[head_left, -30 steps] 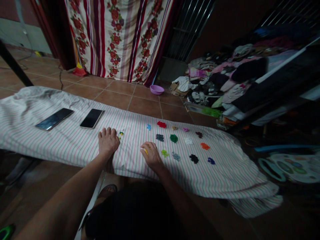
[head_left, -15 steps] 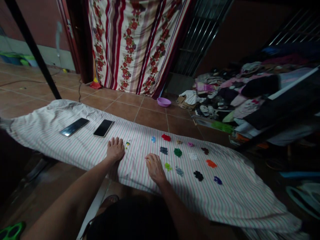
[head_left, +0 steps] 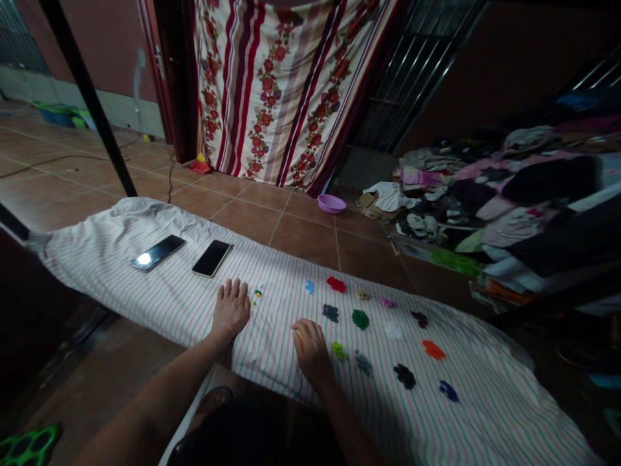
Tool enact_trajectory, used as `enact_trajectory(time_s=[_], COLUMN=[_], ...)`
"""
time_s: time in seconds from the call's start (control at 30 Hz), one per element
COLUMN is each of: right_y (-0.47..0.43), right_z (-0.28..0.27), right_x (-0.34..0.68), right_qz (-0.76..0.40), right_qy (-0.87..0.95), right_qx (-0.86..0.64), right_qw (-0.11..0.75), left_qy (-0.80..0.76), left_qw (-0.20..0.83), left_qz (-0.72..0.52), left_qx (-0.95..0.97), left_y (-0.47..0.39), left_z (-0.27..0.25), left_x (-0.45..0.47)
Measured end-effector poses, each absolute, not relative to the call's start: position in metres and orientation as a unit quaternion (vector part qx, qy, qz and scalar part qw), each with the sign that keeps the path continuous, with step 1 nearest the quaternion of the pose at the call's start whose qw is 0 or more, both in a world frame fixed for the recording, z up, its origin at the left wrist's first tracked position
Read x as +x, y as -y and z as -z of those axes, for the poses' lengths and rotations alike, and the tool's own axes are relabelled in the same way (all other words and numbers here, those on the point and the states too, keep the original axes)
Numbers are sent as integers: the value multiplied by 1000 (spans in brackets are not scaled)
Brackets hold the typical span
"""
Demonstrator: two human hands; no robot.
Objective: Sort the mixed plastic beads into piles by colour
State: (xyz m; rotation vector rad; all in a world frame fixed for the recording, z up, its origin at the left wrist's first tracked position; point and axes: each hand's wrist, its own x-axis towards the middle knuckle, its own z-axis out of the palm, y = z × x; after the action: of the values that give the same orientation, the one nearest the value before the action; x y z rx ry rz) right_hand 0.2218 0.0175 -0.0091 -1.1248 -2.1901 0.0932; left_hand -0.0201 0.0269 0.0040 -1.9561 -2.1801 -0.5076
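Observation:
My left hand (head_left: 231,309) lies flat on the striped cloth (head_left: 272,349), fingers stretched out, just left of a tiny cluster of green, yellow and white pieces (head_left: 257,294). Further right, my right hand (head_left: 310,348) rests on the cloth with its fingers curled together. A yellow spot shows at its thumb side; whether this is a held piece or a ring I cannot make out. Close to its right are a lime green pile (head_left: 338,351) and a grey-blue pile (head_left: 363,362) of small pieces. Beyond it sit a dark grey pile (head_left: 330,312) and a dark green pile (head_left: 360,319).
More small piles, including red (head_left: 336,285), orange (head_left: 433,350), black (head_left: 404,376) and dark blue (head_left: 448,391), spread across the cloth's right half. Two phones (head_left: 211,258) lie at the left. On the tiled floor behind are a purple basin (head_left: 332,204) and heaped clothes (head_left: 466,188).
The view has shifted, so the cloth and everything on it appear further right and lower. Both hands keep about the same places on the cloth.

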Motion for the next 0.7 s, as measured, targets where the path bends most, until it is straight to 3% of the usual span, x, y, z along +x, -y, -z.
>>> enact_trajectory(time_s=[0.7], right_y=[-20], right_z=[7], right_x=[224], right_qz=[-35], right_qy=[838], right_qx=[-418], right_qw=[348], left_qy=[731], left_qw=[25], left_qz=[125], left_qx=[-670], left_y=[-27], left_z=[-3], left_x=[-28])
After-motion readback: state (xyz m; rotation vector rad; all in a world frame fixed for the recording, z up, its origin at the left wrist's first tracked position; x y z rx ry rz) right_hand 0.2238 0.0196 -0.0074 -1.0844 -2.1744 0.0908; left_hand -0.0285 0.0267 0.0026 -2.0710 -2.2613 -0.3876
